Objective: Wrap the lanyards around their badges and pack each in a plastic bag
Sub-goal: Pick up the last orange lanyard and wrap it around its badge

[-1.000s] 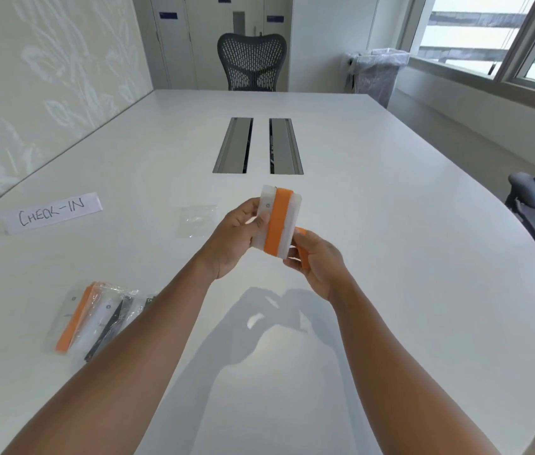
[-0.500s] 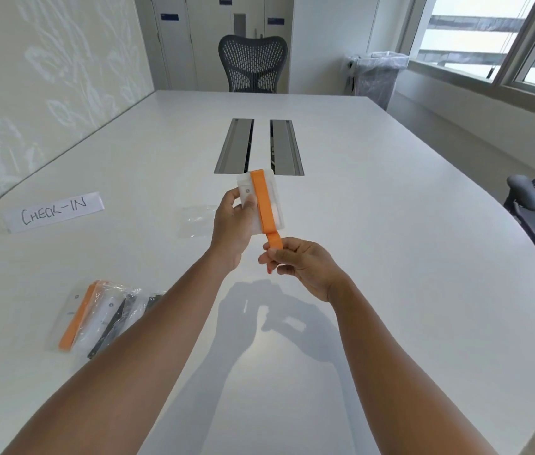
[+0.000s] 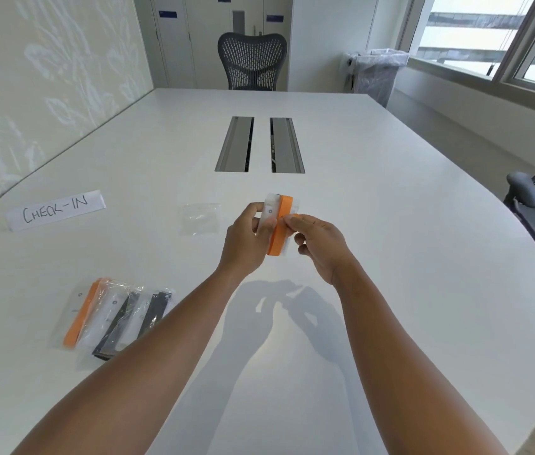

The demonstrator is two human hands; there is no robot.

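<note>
At mid-frame we hold the badge (image 3: 269, 214), now lower and tilted, its orange lanyard (image 3: 279, 229) wound further round. Our left hand (image 3: 245, 239) grips its edge; our right hand (image 3: 318, 239), risen since, pinches the strap. The white table (image 3: 390, 257) fills the frame below; a mesh chair (image 3: 252, 60) sits top centre.

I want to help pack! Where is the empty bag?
The empty bag lies flat on the table, just left of the left hand, right of the CHECK-IN sign.
</note>
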